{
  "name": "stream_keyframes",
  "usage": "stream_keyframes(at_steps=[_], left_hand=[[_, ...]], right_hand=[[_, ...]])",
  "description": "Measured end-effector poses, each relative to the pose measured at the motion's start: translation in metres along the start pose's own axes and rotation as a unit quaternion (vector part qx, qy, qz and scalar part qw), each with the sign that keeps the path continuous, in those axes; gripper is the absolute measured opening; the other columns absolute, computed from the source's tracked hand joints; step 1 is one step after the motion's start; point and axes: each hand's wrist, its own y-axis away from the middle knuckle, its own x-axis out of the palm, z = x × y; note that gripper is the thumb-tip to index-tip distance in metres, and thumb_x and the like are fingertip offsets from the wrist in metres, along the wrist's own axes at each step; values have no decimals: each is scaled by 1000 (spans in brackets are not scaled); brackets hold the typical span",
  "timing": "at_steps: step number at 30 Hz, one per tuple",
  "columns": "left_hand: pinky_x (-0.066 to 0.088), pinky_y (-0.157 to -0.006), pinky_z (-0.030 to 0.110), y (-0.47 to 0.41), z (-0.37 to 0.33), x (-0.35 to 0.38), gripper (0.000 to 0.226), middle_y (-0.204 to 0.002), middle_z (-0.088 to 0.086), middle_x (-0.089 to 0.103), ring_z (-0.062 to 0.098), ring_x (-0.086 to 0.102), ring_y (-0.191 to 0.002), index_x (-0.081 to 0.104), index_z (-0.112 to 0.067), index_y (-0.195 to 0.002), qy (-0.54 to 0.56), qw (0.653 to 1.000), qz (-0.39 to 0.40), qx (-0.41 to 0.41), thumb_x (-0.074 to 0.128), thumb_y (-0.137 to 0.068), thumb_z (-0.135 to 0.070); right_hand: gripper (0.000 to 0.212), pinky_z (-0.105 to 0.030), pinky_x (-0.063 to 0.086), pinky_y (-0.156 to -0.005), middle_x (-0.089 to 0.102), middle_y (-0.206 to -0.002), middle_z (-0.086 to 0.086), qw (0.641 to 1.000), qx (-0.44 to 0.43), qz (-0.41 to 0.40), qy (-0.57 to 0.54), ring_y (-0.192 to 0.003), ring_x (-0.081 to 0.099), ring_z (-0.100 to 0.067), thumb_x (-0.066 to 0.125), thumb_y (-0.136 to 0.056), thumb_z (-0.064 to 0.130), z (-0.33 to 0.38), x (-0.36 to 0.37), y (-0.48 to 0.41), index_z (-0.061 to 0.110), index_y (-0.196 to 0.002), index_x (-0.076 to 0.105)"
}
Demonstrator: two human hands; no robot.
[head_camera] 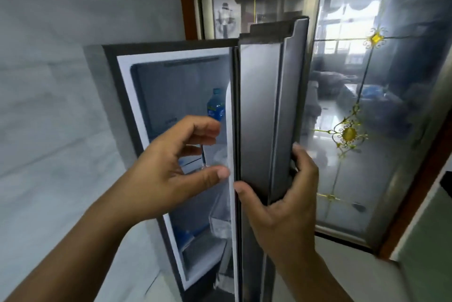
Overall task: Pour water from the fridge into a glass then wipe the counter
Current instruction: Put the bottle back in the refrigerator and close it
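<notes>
Head view: right grip (281, 204) clamps the fridge door (259, 118); left grip (171, 167), fingers apart, hovers before the water bottle (215, 103).

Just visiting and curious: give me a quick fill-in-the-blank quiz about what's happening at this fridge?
The fridge door stands ____.
Its edge is gripped by the person's ____ hand.
The bottle inside wears a ____ label.
The left hand holds ____.
Missing words: open, right, blue, nothing.
</notes>
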Motion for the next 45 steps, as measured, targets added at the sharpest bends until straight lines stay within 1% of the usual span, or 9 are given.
stream_keyframes(at_steps=[5, 8, 13, 17, 22, 32, 36, 40, 45], left_hand=[[43, -104, 18, 13, 19, -17, 82, -142, -23, 43, -9, 45, -125, 32, -42, -144, -55, 992, -109, -45, 72, -75, -61], [29, -113, 15, 11, 28, -19, 91, -158, -14, 26, -7, 27, -140, 21, -35, -152, -143, 976, -162, -12, 71, -80, -58], [18, -123, 47, -5, 58, -20, 86, -167, 9, 1, 24, 0, -154, 12, -16, -158, -318, 917, -237, 26, 62, -94, -44], [1, -122, 55, -24, 103, -22, 72, -167, 17, 1, 31, -14, -151, 20, -9, -156, -442, 882, -162, 11, 52, -98, -37], [3, -119, 64, -34, 141, -25, 56, -166, 11, 18, 30, -1, -153, 41, -15, -149, -523, 849, -78, 18, 40, -103, -46], [-3, -117, 65, -28, 134, -21, 30, -159, 14, 36, 36, 6, -152, 65, -20, -119, -510, 856, -84, 28, 62, -93, -35], [21, -113, 68, 1, 122, 22, 38, -125, 16, 66, 45, 49, -133, 71, -14, -105, -465, 883, -45, 32, 84, -72, -29], [57, -81, 48, 49, 120, 86, 52, -92, 4, 69, 31, 70, -86, 62, -23, -101, -353, 931, 53, 77, 88, -57, -35], [54, -61, 31, 91, 95, 160, 34, -81, -5, 66, 19, 69, -72, 66, -27, -85, -306, 924, 229, 11, 66, -61, -51]], right_hand=[[92, -35, 38, -111, 27, -155, -12, 998, -38, 29, 37, -142, 33, -24, 69, -82, 50, 19, 80, 17, 15, -152, 20], [94, -47, 40, -112, 19, -159, -13, 996, -57, 42, 57, -146, 26, -28, 71, -85, 45, 19, 124, 20, 14, -154, 15], [116, -50, 24, -119, 8, -163, -14, 976, -109, 131, 136, -151, 10, -30, 70, -79, 56, 8, 170, 17, 17, -156, -7], [110, -47, 16, -122, -5, -165, -10, 936, -148, 254, 191, -153, -2, -25, 61, -84, 62, -13, 192, 11, 19, -154, -12], [99, -39, 3, -120, -11, -164, -8, 923, -160, 280, 207, -152, -7, -26, 52, -89, 60, -29, 207, 8, 16, -156, -7], [88, -32, 8, -118, 2, -166, -6, 902, -151, 340, 220, -151, -6, -20, 62, -93, 39, -19, 178, -1, 18, -158, 7], [41, -39, 51, -90, 60, -119, -10, 887, -67, 397, 226, -112, 56, -27, 55, -94, 34, -27, 122, 19, 14, -129, 50], [35, -35, 49, -84, 63, -115, -11, 827, 46, 481, 288, -103, 59, -29, 53, -94, 40, -54, 44, 69, 16, -119, 58], [42, -35, 50, -88, 61, -117, -12, 769, 254, 495, 314, -108, 60, -30, 57, -92, 45, -79, -64, 121, 11, -115, 61]])
